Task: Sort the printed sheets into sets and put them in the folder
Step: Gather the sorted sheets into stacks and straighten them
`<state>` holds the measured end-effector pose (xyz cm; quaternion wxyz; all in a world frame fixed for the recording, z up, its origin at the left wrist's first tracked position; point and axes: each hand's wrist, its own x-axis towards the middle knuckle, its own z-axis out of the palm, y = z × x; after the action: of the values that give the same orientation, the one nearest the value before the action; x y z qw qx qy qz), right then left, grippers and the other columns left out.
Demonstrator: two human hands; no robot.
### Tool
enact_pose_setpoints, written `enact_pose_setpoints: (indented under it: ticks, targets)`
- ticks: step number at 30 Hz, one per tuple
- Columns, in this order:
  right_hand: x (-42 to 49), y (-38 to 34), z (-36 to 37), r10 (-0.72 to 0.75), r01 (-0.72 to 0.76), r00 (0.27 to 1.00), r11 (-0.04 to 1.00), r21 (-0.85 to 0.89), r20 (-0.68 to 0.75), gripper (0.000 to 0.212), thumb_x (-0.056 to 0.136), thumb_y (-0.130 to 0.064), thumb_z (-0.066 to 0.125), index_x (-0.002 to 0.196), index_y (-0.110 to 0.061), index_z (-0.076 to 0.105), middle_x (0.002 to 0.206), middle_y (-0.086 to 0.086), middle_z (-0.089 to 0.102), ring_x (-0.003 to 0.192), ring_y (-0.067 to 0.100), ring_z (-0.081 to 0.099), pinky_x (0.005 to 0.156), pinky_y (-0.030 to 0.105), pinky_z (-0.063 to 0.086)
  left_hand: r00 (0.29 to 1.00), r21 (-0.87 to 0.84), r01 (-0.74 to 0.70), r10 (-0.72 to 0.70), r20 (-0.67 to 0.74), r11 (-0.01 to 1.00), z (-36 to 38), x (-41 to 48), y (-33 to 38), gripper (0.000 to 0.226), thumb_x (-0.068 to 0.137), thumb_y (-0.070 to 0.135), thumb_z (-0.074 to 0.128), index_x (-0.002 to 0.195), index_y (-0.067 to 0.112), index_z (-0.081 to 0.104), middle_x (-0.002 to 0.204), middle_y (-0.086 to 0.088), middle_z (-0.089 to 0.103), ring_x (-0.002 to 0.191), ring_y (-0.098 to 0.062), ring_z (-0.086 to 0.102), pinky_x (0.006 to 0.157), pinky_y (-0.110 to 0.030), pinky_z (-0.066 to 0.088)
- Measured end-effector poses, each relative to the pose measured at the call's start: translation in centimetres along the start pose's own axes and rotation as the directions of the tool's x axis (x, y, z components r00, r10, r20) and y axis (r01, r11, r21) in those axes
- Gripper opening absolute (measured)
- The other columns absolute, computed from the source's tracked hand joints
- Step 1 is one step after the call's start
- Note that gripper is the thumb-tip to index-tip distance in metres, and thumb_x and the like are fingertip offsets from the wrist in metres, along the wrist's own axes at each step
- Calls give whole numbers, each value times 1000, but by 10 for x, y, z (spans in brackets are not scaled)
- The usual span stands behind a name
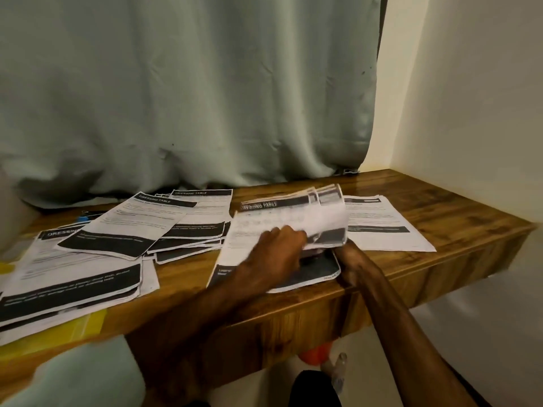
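Printed sheets with black header and footer bands lie in piles on the wooden table. A middle stack has its top sheets curled up and fanned. My left hand rests on this stack with its fingers against the lifted sheets. My right hand is at the stack's near right corner, under the raised edges; its fingers are partly hidden. A yellow folder lies at the near left under another pile.
More sheets are spread at the back left and a single pile lies at the right. A grey-green curtain hangs behind the table, and a cream wall closes the right side. An orange object shows below the table edge.
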<state>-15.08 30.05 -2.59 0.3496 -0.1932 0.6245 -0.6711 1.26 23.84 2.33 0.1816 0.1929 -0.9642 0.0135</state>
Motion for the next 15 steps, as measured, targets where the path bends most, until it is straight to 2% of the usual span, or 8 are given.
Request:
enact_pose_setpoints:
  ticks: [2, 4, 5, 7, 9, 11, 13, 15]
  targets:
    - [-3, -2, -1, -30, 29, 1000, 993, 118, 8, 41, 111, -12, 34, 145, 7, 44, 130, 21, 60, 114, 33, 60, 100, 35, 48, 995, 58, -26, 20, 93, 998, 12, -6, 17, 29, 101, 12, 50, 129, 10, 57, 121, -18, 61, 111, -36, 58, 88, -41, 44]
    - [-10, -9, -6, -28, 13, 997, 982, 189, 75, 44, 112, -21, 31, 150, 0, 39, 117, 8, 61, 94, 21, 62, 94, 39, 49, 989, 106, -57, 41, 143, 993, 17, -10, 23, 30, 101, 12, 48, 130, 10, 54, 124, -19, 59, 115, -37, 56, 91, -43, 42]
    - [-15, -13, -8, -18, 2, 997, 977, 214, 74, 44, 112, -30, 33, 146, -5, 45, 111, 3, 62, 86, 17, 62, 84, 36, 52, 985, 126, -76, 55, 165, 989, 19, -11, 22, 31, 101, 12, 48, 132, 10, 52, 125, -19, 58, 117, -37, 55, 92, -43, 42]
    - [-23, -18, -13, -34, 25, 999, 969, 247, 34, 38, 108, -44, 37, 117, -13, 58, 91, 1, 70, 72, 17, 68, 66, 32, 55, 974, 158, -99, 63, 218, 982, 18, -15, 21, 31, 101, 14, 49, 132, 11, 52, 128, -18, 57, 119, -37, 53, 94, -43, 40]
    - [-30, -29, -8, -67, 65, 998, 960, 273, 0, 32, 105, -47, 42, 95, -21, 57, 69, 1, 73, 53, 13, 70, 54, 30, 57, 961, 167, -106, 58, 270, 980, 14, -20, 22, 30, 102, 16, 49, 131, 12, 52, 129, -17, 55, 119, -37, 52, 96, -43, 39]
    - [-36, -39, -6, -3, 7, 1000, 976, 220, -18, 33, 103, -48, 47, 87, -20, 55, 53, 2, 69, 45, 16, 68, 50, 32, 55, 953, 119, -83, 43, 301, 989, 11, -24, 21, 30, 103, 25, 50, 131, 14, 53, 130, -16, 56, 120, -35, 52, 97, -43, 39]
    - [-33, -44, -11, 79, -87, 995, 983, 161, 55, 31, 97, -44, 61, 93, -13, 62, 58, 8, 72, 56, 26, 71, 62, 38, 56, 946, 12, -72, 64, 317, 997, 10, -25, 17, 44, 102, 54, 48, 127, 19, 56, 128, -12, 60, 118, -32, 55, 93, -43, 38]
    - [-18, -36, -19, 138, -130, 983, 989, -73, 121, 45, 81, -34, 80, 113, -6, 68, 83, 14, 78, 75, 32, 75, 84, 46, 59, 919, -89, -18, 52, 391, 996, 6, -27, 11, 76, 86, 86, 39, 130, 27, 56, 132, -2, 62, 120, -26, 58, 91, -40, 40]
